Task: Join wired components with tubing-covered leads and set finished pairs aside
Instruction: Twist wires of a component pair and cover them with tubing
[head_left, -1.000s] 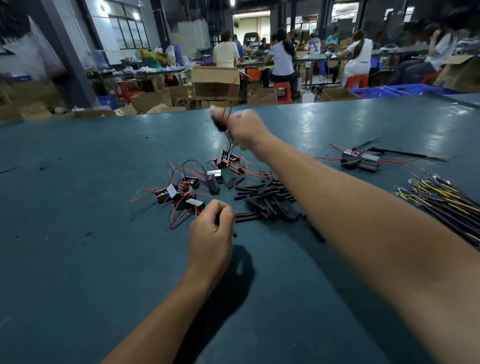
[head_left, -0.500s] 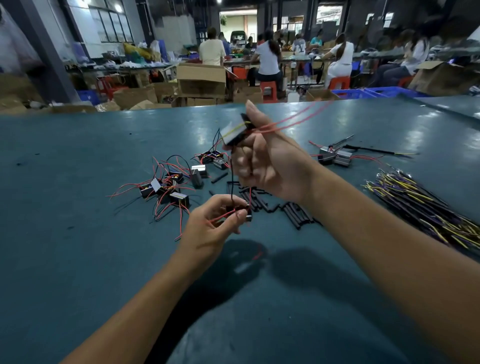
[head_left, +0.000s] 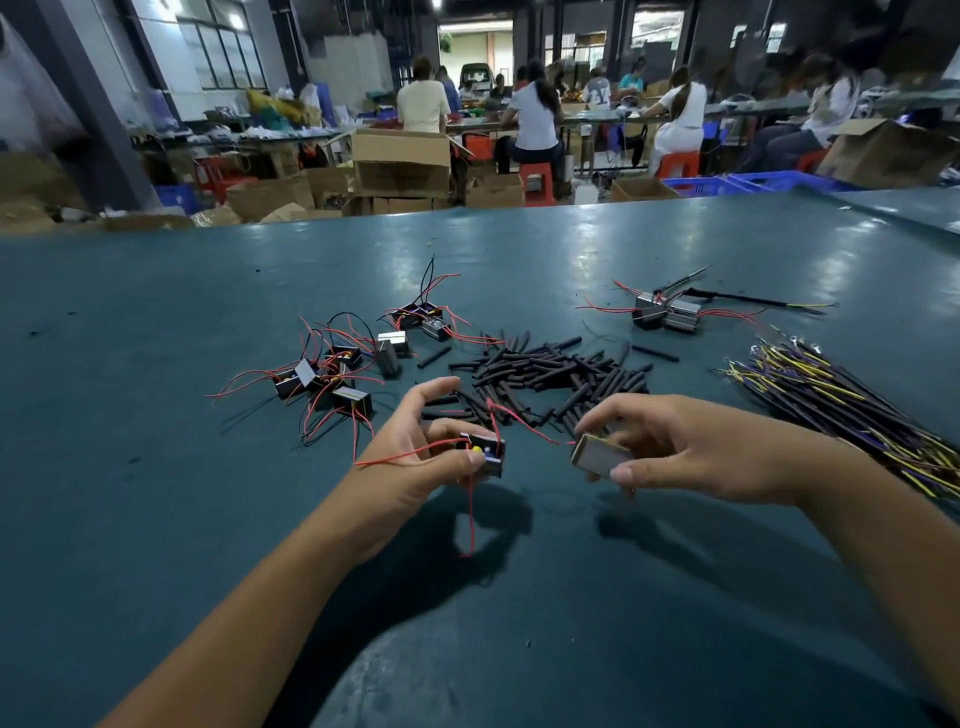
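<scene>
Two small components are in our hands just above the teal table: our left hand pinches a black block with a yellow spot between thumb and curled fingers, its index finger lifted clear, and our right hand grips a pale, flat-faced block between thumb and fingertips. Thin red leads run from the two blocks toward each other across the gap between our hands, and another red lead hangs down from the left block; whether the leads are already joined we cannot tell. We judge this to be the pairing step, with both parts picked and the wires being brought together. Next we would need a sleeve from the heap of black tubing pieces lying just beyond our hands, which means freeing some fingers without dropping either block, then threading a fine lead into a narrow tube. To the left of that heap sits the loose stock of wired components in a red tangle. Far right, a bundle of yellow and dark wires lies along the table, and beyond it a finished-looking pair rests well apart, probably where this one should go.
</scene>
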